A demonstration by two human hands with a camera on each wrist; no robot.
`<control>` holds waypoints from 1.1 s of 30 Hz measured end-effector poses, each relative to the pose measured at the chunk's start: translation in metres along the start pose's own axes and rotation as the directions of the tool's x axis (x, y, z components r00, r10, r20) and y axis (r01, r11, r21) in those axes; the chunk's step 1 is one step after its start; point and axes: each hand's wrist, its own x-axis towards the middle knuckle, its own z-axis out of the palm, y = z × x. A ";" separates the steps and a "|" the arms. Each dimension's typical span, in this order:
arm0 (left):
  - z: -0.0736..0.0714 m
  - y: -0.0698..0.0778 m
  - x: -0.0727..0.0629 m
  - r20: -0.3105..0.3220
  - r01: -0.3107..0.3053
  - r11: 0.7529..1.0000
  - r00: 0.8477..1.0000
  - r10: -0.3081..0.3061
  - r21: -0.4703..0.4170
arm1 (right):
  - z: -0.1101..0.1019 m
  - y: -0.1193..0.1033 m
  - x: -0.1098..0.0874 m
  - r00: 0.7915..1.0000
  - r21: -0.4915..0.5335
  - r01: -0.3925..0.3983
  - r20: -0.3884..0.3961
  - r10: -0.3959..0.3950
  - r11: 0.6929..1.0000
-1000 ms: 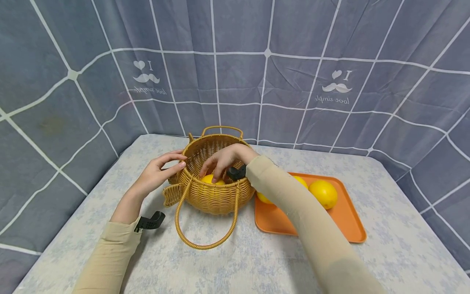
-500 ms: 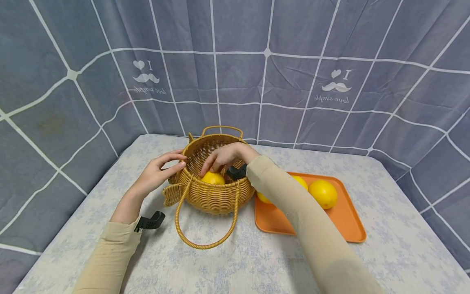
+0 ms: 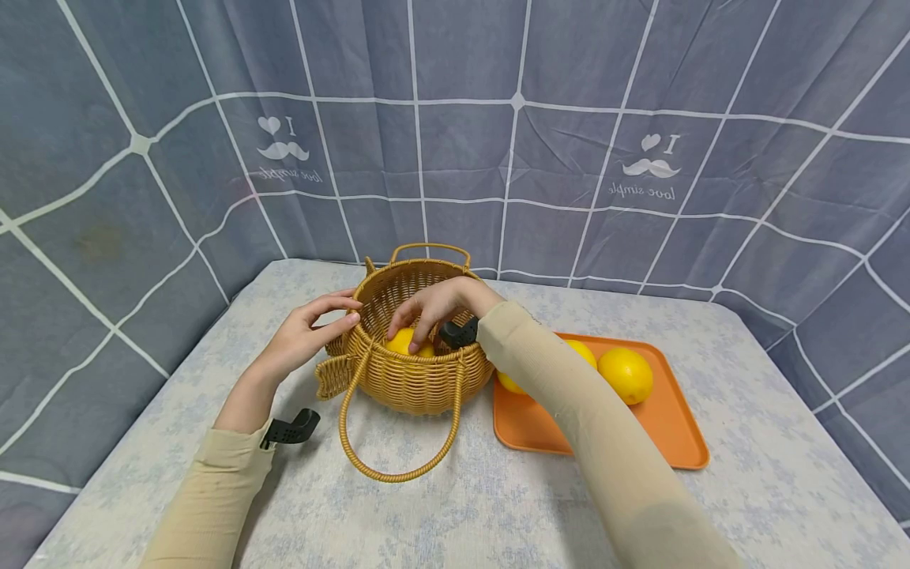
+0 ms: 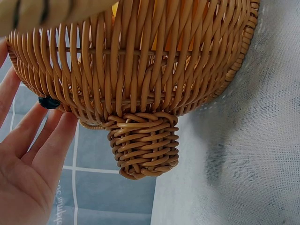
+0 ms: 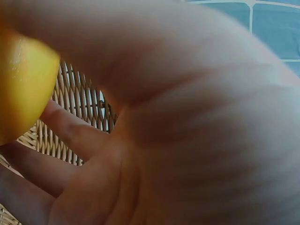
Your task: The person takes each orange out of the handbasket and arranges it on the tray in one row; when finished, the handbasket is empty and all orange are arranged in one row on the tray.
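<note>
A round wicker basket stands on the table, its near handle hanging down onto the cloth. Inside it, toward the near wall, is a yellow lemon. My right hand reaches over the rim and holds that lemon between thumb and fingers. In the right wrist view the lemon shows at the left edge, under the thumb and beside the fingers. My left hand rests its fingertips on the basket's left rim. The left wrist view shows these extended fingers against the outer weave, by a black bead.
To the right of the basket lies an orange tray bearing several lemons, partly covered by my right sleeve. A grey-blue checked curtain closes off the back and sides of the table.
Half a second ago the right thumb was tucked away and more of the lemon showed. Now the thumb is over the lemon's near side again. The left hand and basket stay put.
</note>
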 end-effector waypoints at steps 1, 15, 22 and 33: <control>0.000 0.000 0.000 0.000 -0.001 1.000 1.000 0.001 0.000 | 0.000 0.000 0.000 1.000 -0.015 0.003 -0.002 -0.004 1.000; 0.000 0.001 0.000 -0.003 0.003 1.000 1.000 -0.003 0.004 | -0.002 0.004 0.002 0.997 -0.127 -0.068 0.009 0.070 0.990; 0.000 0.001 0.000 -0.005 0.005 1.000 1.000 -0.005 0.008 | -0.003 0.002 0.001 0.998 -0.285 -0.047 -0.052 0.033 0.957; 0.000 0.001 0.000 -0.004 0.013 1.000 1.000 -0.013 0.017 | -0.002 0.004 0.000 0.982 -0.285 -0.091 -0.186 0.038 0.954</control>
